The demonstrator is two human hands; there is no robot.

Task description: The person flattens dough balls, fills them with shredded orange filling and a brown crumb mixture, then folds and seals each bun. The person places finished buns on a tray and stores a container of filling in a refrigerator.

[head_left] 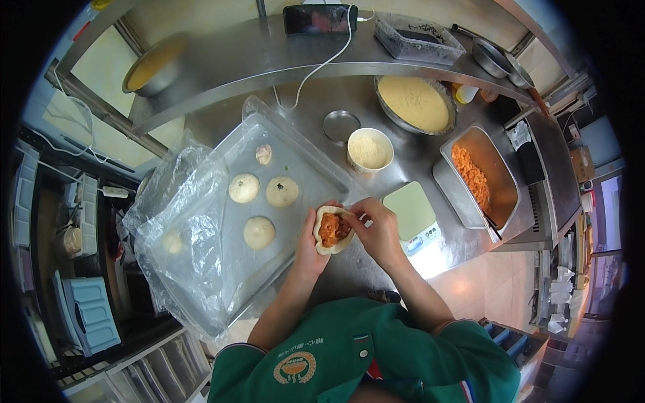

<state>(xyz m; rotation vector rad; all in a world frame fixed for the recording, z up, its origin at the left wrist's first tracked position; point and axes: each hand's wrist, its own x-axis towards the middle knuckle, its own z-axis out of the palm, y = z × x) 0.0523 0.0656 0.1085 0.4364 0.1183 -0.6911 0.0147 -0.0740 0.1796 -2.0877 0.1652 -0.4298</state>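
A round dough wrapper (321, 232) with a mound of orange-red filling (334, 228) rests in my left hand (308, 250), which cups it from below and the left side. My right hand (375, 227) pinches the wrapper's right rim between thumb and fingers. The filling still shows at the top, inside the raised dough edge. Left of my hands lies a metal tray (295, 144) lined with clear plastic. On it sit several pale dough rounds, among them a smooth bun (259, 233) and one with a dark speck on top (282, 192).
Right of my hands stands a green kitchen scale (410, 209). Beyond it, a deep metal pan (508, 195) holds orange filling and chopsticks (492, 227). Farther back are a tub of pale crumbs (370, 150), a bowl of yellow batter (414, 104) and a shelf (248, 75) carrying a phone (320, 19).
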